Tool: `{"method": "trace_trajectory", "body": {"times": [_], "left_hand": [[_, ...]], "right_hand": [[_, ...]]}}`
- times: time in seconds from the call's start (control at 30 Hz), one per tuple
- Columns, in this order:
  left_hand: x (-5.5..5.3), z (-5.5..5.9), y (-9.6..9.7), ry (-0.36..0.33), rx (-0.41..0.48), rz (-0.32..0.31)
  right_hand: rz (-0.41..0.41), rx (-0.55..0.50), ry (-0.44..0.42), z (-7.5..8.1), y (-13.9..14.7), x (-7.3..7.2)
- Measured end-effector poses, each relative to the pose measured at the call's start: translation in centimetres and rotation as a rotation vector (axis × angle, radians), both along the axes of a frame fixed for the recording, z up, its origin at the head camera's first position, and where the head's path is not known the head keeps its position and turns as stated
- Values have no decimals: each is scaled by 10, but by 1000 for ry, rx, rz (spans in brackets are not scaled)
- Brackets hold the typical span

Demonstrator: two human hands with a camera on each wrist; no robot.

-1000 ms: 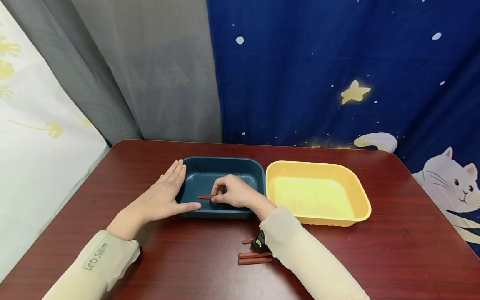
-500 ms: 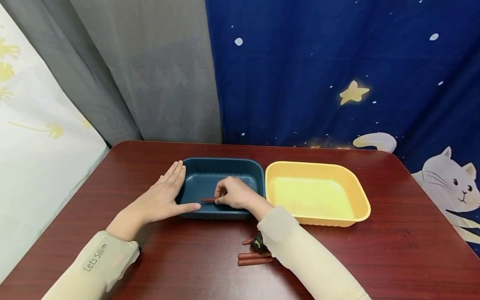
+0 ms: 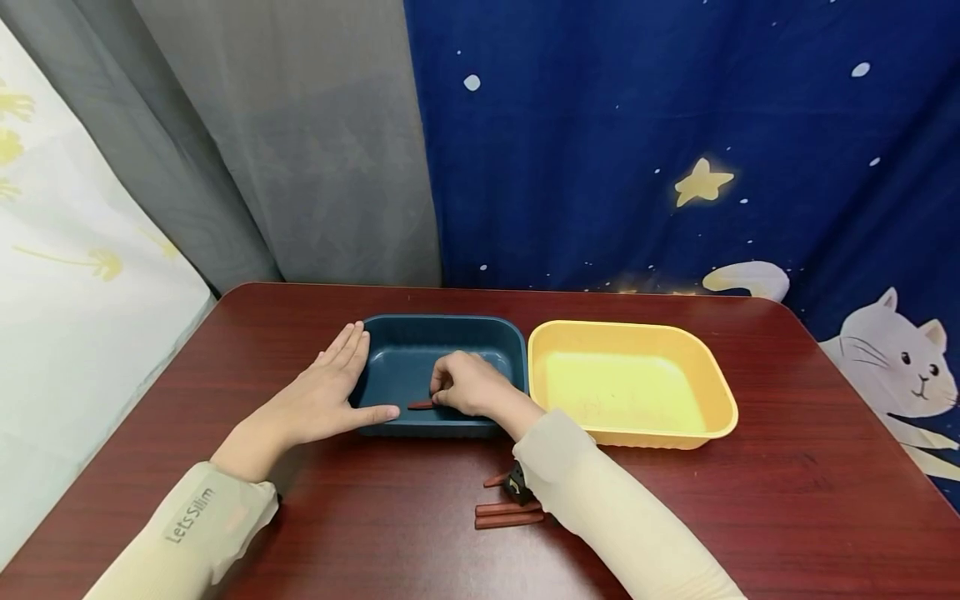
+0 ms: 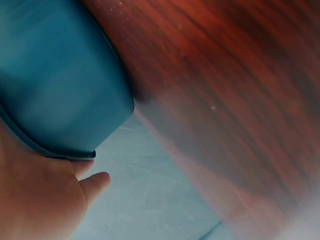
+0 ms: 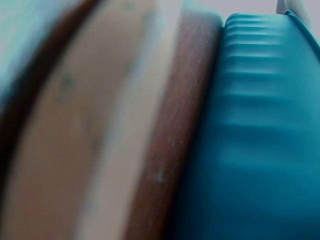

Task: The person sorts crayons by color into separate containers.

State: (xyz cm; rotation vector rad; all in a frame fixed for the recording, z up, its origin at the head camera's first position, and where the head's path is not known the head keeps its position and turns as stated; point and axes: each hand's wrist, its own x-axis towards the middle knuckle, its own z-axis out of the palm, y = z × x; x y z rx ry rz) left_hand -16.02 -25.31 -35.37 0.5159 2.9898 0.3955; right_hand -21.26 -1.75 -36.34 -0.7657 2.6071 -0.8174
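A dark blue plastic tray stands on the table with both hands at it. My left hand rests along its left side, fingers straight at the rim and thumb stretched over the front left corner. In the left wrist view, fingertips of the left hand show beyond the tray's rim. Reaching into the tray, my right hand pinches a slim reddish-brown stick low over the tray floor. The stick's tip points left; its other end is hidden by the fingers. The right wrist view shows the tray's ribbed outer wall.
A yellow tray sits close against the blue one's right side. Several similar reddish-brown sticks lie in front of the trays, partly covered by the right sleeve and a black wrist camera. Curtains hang behind the table.
My right hand has shifted slightly toward me and to the right, lower in the blue tray, still pinching the stick. The left hand has stayed in place.
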Motion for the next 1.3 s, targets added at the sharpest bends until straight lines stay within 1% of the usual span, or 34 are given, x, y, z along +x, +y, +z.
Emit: {"method": "trace_trajectory", "body": {"times": [0.2, 0.57, 0.7, 1.03, 1.2, 1.3], "left_hand": [[0, -1, 0, -7, -3, 5], [-2, -3, -1, -6, 1, 9], [-2, -5, -1, -12, -1, 14], [-2, -6, -2, -6, 1, 7], [-2, -7, -1, -4, 15, 1], [-2, -7, -1, -2, 17, -3]], "right_hand": [[-7, -51, 32, 4, 6, 2], [7, -81, 92, 26, 22, 8], [5, -98, 117, 32, 30, 14], [15, -176, 166, 39, 55, 25], [9, -200, 170, 44, 69, 35], [19, -213, 183, 47, 77, 41]]}}
